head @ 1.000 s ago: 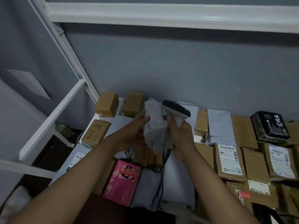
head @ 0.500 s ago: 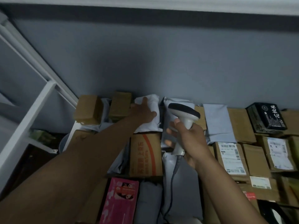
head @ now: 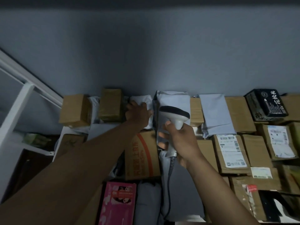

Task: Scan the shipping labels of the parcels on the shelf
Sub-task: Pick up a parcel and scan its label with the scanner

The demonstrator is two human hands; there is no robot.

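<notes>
My right hand (head: 181,142) grips the handle of a white corded barcode scanner (head: 174,116), whose dark head hovers over a grey poly mailer (head: 173,99) in the back row. My left hand (head: 138,113) reaches to the back row and rests on a small white poly parcel (head: 138,99) lying by the wall; its fingers lie over the parcel's front edge. Below it sits a cardboard box with orange print (head: 142,153). A labelled cardboard parcel (head: 230,151) lies right of my right wrist.
The shelf is packed with parcels: two brown boxes (head: 74,109) at back left, a black box with white characters (head: 266,103) at back right, a pink box (head: 118,202) at the front. The white shelf frame (head: 14,108) stands at left, the grey wall behind.
My left hand carried the white parcel from in front of the scanner to the back row and set it down by the wall. The right hand keeps the scanner. My view moved closer.
</notes>
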